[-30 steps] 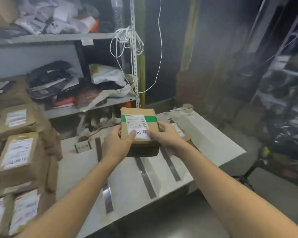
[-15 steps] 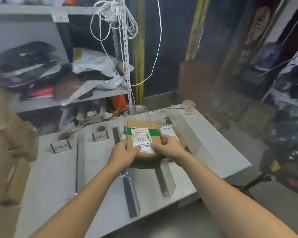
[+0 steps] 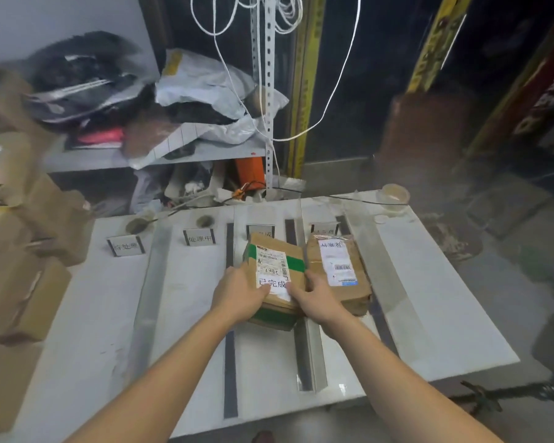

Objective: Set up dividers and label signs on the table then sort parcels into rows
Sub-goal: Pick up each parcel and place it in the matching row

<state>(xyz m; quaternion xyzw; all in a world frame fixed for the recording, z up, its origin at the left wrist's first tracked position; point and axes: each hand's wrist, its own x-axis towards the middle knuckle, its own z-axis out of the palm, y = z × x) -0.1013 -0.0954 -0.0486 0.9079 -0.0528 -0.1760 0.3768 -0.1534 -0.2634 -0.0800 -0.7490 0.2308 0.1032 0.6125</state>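
L hand [image 3: 240, 290] and R hand [image 3: 317, 294] grip the near end of a parcel [image 3: 274, 266] from either side, fingers curled round its edges, thumbs on top. It sits in the 3rd lane from left, just beside a 2nd parcel [image 3: 336, 266] on its right. White table [image 3: 93, 314] w/ dividers [image 3: 149, 298], signs [image 3: 127, 246] at far edge; cluttered shelf [image 3: 205, 151] behind, boxes [image 3: 13, 282] at left. Parcel: brown card, green tape, white label.

Both bare arms reach forward, left grip [image 3: 240, 290] and right grip [image 3: 314, 294] side by side, clasping a parcel [image 3: 274, 254] between them, thumbs on top.
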